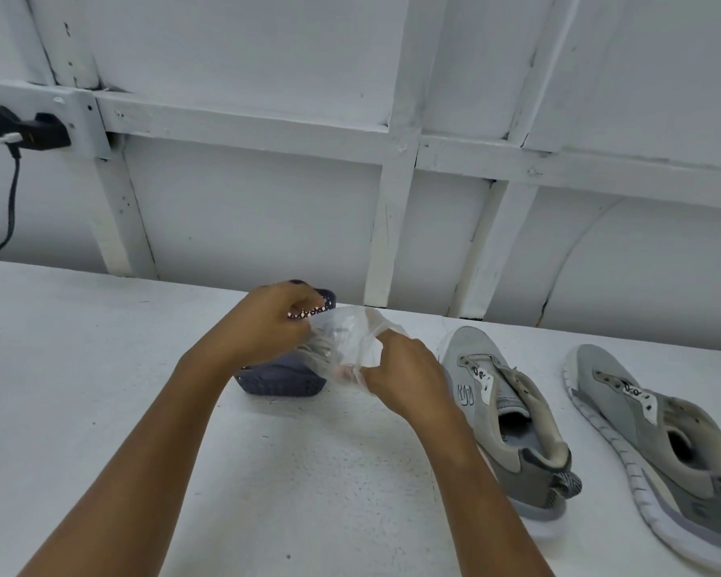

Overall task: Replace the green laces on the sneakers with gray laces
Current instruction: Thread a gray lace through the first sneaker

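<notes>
Both hands meet over the middle of a white table (101, 368) and hold a clear bag (352, 341) between them. The left hand (267, 322) has its fingers curled, pinching the bag's left edge, while the right hand (404, 376) grips the bag's near right side with bent fingers and thumb. Inside the bag, towards its left, lies a bundle of gray laces (319, 351), blurred by the plastic. The bag hangs just above a dark basket (284, 383) with a perforated wall, which stands on the table under the left hand; the hands and the bag hide most of its inside. To the right of the hands two gray sneakers rest on the table, toes pointing far and heels near. The left sneaker (513, 414) lies just beside the right forearm, and the right sneaker (658, 443) lies apart from it, reaching the picture's right edge. Both have white soles and gaping mouths. Behind the table rises a white wall (246, 218) crossed by white battens. At far left a black plug (30, 129) sits on a batten, with a dark cable (12, 197) dropping from it.
</notes>
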{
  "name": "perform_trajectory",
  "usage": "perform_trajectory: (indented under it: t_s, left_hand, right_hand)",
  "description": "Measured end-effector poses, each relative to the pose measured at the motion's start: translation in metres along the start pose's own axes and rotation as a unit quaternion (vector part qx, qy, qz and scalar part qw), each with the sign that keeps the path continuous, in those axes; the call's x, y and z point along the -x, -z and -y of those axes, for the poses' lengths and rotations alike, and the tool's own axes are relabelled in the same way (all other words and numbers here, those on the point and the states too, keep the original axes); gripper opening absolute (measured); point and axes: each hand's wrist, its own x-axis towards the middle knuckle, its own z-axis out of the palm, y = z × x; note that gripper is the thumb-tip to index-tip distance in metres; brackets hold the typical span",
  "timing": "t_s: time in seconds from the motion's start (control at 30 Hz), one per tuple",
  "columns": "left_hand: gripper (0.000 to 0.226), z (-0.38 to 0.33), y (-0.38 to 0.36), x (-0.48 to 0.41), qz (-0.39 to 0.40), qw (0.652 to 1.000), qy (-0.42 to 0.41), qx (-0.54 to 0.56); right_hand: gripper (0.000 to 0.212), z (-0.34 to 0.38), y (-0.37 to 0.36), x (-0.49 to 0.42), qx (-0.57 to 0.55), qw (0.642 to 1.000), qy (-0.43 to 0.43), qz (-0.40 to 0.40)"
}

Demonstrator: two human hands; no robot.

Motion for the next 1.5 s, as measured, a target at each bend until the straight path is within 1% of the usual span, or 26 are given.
perform_trajectory:
  t_s: [0.03,0.1,0.17,0.23,0.3,0.37,0.43,0.53,0.57,0.63,0.73,0.87,0.93,0.97,1.0,1.03,1.1,1.13,1.17,1.2,1.23,1.3,1.33,1.37,1.43,1.5]
  left_hand:
    - [0.037,0.005,-0.004,-0.002,0.030,0.999,0.014,-0.033]
    - [0.043,0.010,-0.012,-0.003,0.058,0.997,0.049,-0.032]
    - [0.040,0.008,-0.019,-0.004,0.016,0.997,0.071,0.013]
    - [0.039,0.007,-0.023,-0.008,-0.034,0.994,0.098,0.026]
    - [0.038,0.010,-0.025,-0.014,-0.018,0.991,0.133,-0.006]
    - [0.031,0.015,-0.028,-0.020,0.028,0.986,0.158,-0.039]
    - [0.025,0.018,-0.032,-0.024,0.058,0.984,0.165,-0.029]
    - [0.017,0.019,-0.037,-0.025,0.054,0.986,0.154,0.022]
    - [0.016,0.016,-0.038,-0.025,0.044,0.987,0.148,0.045]
    - [0.014,0.011,-0.037,-0.026,0.026,0.988,0.130,0.074]
    - [0.012,0.006,-0.033,-0.029,0.002,0.992,0.109,0.065]
    - [0.011,0.010,-0.030,-0.030,-0.039,0.991,0.106,0.076]
    - [0.013,0.014,-0.027,-0.032,-0.087,0.987,0.114,0.066]
    - [0.014,0.018,-0.026,-0.033,-0.109,0.985,0.121,0.063]
    - [0.015,0.021,-0.025,-0.034,-0.125,0.982,0.129,0.059]
    - [0.017,0.025,-0.024,-0.035,-0.135,0.980,0.136,0.057]
    - [0.021,0.034,-0.024,-0.038,-0.151,0.976,0.148,0.060]
    - [0.021,0.037,-0.025,-0.039,-0.159,0.973,0.153,0.068]
    - [0.020,0.039,-0.026,-0.039,-0.166,0.971,0.156,0.078]
    - [0.020,0.041,-0.027,-0.039,-0.171,0.969,0.158,0.088]
    - [0.019,0.042,-0.029,-0.040,-0.175,0.967,0.157,0.096]
    - [0.018,0.042,-0.030,-0.042,-0.182,0.965,0.152,0.111]
    - [0.016,0.042,-0.030,-0.043,-0.183,0.964,0.150,0.118]
    - [0.015,0.041,-0.031,-0.044,-0.185,0.964,0.146,0.124]
    - [0.014,0.040,-0.032,-0.047,-0.185,0.963,0.141,0.134]
    - [0.013,0.040,-0.032,-0.049,-0.182,0.964,0.135,0.137]
  right_hand:
    - [0.053,-0.004,-0.002,0.000,-0.014,1.000,-0.001,-0.002]
    - [0.051,-0.011,-0.005,-0.001,-0.019,1.000,-0.008,-0.004]
    - [0.054,-0.016,-0.008,-0.001,-0.017,1.000,-0.008,-0.004]
    - [0.070,-0.019,-0.011,0.001,-0.047,0.999,-0.003,-0.002]
    - [0.081,-0.020,-0.013,0.005,-0.072,0.997,-0.003,0.003]
    - [0.062,-0.027,-0.019,0.002,-0.033,0.999,-0.006,-0.004]
    - [0.044,-0.030,-0.022,-0.002,-0.024,0.999,-0.019,0.010]
    - [0.049,-0.027,-0.024,-0.003,-0.083,0.995,-0.006,0.051]
    - [0.042,-0.026,-0.023,-0.004,-0.119,0.992,-0.005,0.048]
    - [0.013,-0.025,-0.024,-0.010,-0.194,0.980,-0.016,0.041]
    - [0.028,-0.022,-0.023,-0.016,-0.254,0.960,-0.029,0.112]
    - [0.016,-0.020,-0.013,-0.007,-0.382,0.923,-0.024,0.031]
    - [0.012,-0.021,-0.007,-0.002,-0.474,0.880,-0.029,0.008]
    - [0.014,-0.022,-0.004,0.000,-0.529,0.848,-0.028,0.004]
    - [0.015,-0.025,-0.001,-0.001,-0.594,0.804,-0.033,0.002]
    - [0.016,-0.028,0.003,-0.001,-0.670,0.741,-0.040,0.002]
    - [0.020,-0.036,0.010,-0.002,-0.798,0.598,-0.068,-0.006]
    - [0.023,-0.040,0.011,-0.002,-0.827,0.555,-0.088,-0.014]
    - [0.025,-0.043,0.011,-0.002,-0.829,0.548,-0.112,-0.019]
    - [0.024,-0.046,0.010,-0.003,-0.806,0.576,-0.137,-0.021]
    - [0.021,-0.048,0.010,-0.003,-0.760,0.632,-0.153,-0.018]
    - [0.019,-0.051,0.009,-0.001,-0.595,0.788,-0.153,0.026]
    - [0.022,-0.051,0.008,0.000,-0.492,0.856,-0.140,0.069]
    - [0.027,-0.051,0.005,0.002,-0.397,0.902,-0.121,0.116]
    - [0.031,-0.049,-0.003,0.006,-0.294,0.937,-0.074,0.173]
    - [0.025,-0.044,-0.009,0.008,-0.306,0.940,-0.063,0.135]
